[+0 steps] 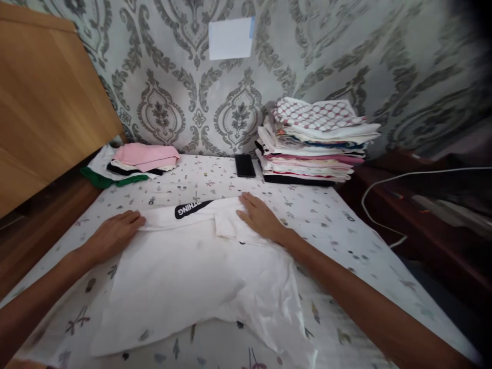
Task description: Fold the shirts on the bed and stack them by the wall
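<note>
A white T-shirt (pixel 177 287) lies spread on the patterned bed sheet, its far side folded over in a strip. A black printed patch with white letters (pixel 188 209) shows partly along that fold. At the left end of the strip, my left hand (pixel 117 233) has its fingers closed together on the shirt's edge. My right hand (pixel 263 216) rests flat on the right end, beside the folded sleeve (pixel 226 223), with thumb and fingers apart. The shirt's near right part is wrinkled and lies loosely.
A tall stack of folded clothes (pixel 311 148) stands at the back right by the wall. A dark phone (pixel 245 166) lies left of it. A smaller clothes pile (pixel 144 158) sits at the back left, near a wooden cabinet (pixel 46 97). A white cable (pixel 369 197) hangs at right.
</note>
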The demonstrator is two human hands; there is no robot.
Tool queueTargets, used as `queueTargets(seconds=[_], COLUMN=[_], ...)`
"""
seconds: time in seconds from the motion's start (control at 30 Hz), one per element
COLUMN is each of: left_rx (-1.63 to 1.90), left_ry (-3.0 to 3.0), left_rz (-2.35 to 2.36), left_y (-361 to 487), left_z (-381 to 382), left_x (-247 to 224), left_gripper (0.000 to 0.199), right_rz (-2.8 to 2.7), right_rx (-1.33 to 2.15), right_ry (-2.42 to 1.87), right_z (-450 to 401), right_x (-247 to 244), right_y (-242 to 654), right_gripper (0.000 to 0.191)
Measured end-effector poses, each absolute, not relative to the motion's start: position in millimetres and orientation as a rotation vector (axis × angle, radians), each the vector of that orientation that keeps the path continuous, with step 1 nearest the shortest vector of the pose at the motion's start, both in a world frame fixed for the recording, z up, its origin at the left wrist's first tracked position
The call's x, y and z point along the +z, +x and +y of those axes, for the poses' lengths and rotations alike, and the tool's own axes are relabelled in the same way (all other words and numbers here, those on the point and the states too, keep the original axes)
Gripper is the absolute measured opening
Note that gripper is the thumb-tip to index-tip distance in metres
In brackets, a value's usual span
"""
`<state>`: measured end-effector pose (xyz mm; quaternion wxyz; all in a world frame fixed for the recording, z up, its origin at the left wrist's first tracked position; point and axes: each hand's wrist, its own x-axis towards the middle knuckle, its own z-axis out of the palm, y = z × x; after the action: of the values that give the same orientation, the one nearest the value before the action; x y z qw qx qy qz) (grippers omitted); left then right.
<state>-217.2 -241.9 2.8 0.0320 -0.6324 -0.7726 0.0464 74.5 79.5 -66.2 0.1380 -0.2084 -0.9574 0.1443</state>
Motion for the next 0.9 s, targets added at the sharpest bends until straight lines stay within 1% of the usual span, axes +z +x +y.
queueTargets(seconds=[0.1, 0.2, 0.27, 0.33, 0.4, 0.47, 0.57, 0.63, 0.67, 0.7, 0.77, 0.83, 0.9], left_rx=[0.109, -0.058, -0.274, -0.592, -0.896, -1.010, -0.793, -0.637, -0.599, -0.579, -0.538, -0.429, -0.282], left_ry=[-1.934, -1.992, -2.072, -2.057, -1.841, -1.559, -1.447, -1.523, -1.558, -1.572, -1.558, -1.538, -1.531], left_rz=[-2.413, -2.451, -2.510, -2.622, -2.756, -2.840, -2.868, -2.837, -2.827, -2.831, -2.885, -2.923, -2.858], left_y=[-220, -224, -228, -234, -240, -247, -255, -259, -261, -263, -265, -265, -261], left_z=[-250, -254, -255, -254, -248, -239, -225, -219, -218, -217, -219, -220, -220], left_x=[5, 7, 11, 16, 17, 13, -1, -10, -14, -16, -16, -13, -8], left_gripper=[0.033, 0.030, 0.028, 0.029, 0.033, 0.038, 0.040, 0.035, 0.031, 0.028, 0.024, 0.023, 0.025], right_rz=[-2.782, -2.798, -2.801, -2.777, -2.761, -2.798, -2.868, -2.850, -2.825, -2.792, -2.722, -2.680, -2.655], right_rx=[0.352, 0.339, 0.352, 0.370, 0.400, 0.406, 0.336, 0.347, 0.403, 0.493, 0.751, 1.030, 1.216], right_ry=[-0.580, -0.564, -0.542, -0.506, -0.444, -0.381, -0.390, -0.459, -0.499, -0.540, -0.588, -0.551, -0.463], right_z=[86, 88, 83, 70, 50, 27, 3, -4, -4, -3, 1, 5, 11], right_x=[-74, -69, -59, -46, -34, -25, -23, -24, -25, -24, -20, -14, -8], right_y=[78, 78, 77, 73, 69, 63, 57, 55, 55, 56, 59, 62, 63], right_gripper=[0.061, 0.059, 0.055, 0.047, 0.039, 0.033, 0.028, 0.021, 0.023, 0.024, 0.020, 0.016, 0.020])
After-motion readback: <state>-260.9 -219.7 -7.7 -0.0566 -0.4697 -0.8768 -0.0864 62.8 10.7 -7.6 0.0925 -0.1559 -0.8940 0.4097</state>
